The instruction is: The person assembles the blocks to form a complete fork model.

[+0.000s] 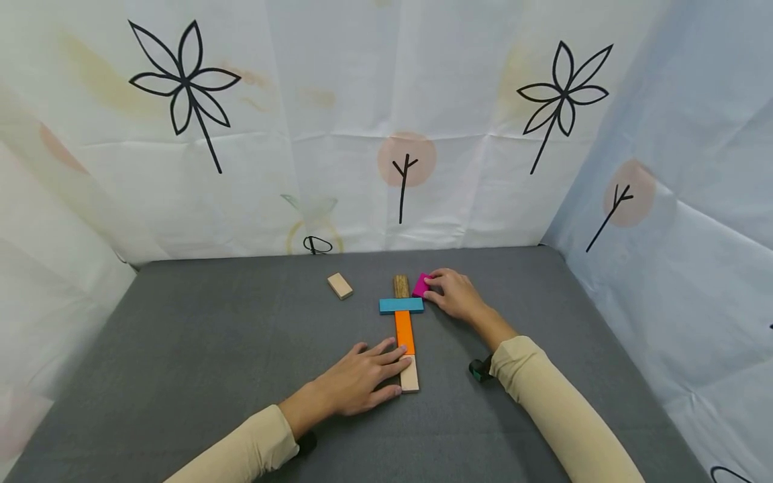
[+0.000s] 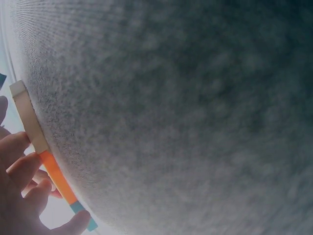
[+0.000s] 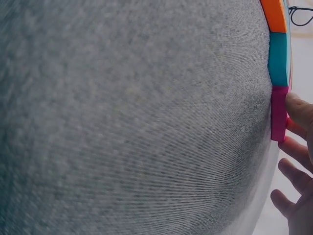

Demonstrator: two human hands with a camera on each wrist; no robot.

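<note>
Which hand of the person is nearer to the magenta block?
Right. The right hand pinches the magenta block; the left hand is apart from it, nearer the person's body, at the orange block.

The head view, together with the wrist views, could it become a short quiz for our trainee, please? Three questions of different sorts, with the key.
1. Which block does the right hand pinch?
2. True or false: the loose wooden block touches the blue block.
3. Choose the colour of the block between the blue block and the pale end block near the left hand:
A) brown
B) orange
C) magenta

Key:
1. The magenta block.
2. False; the loose wooden block lies apart, farther left in the head view.
3. B, the orange block.
</note>
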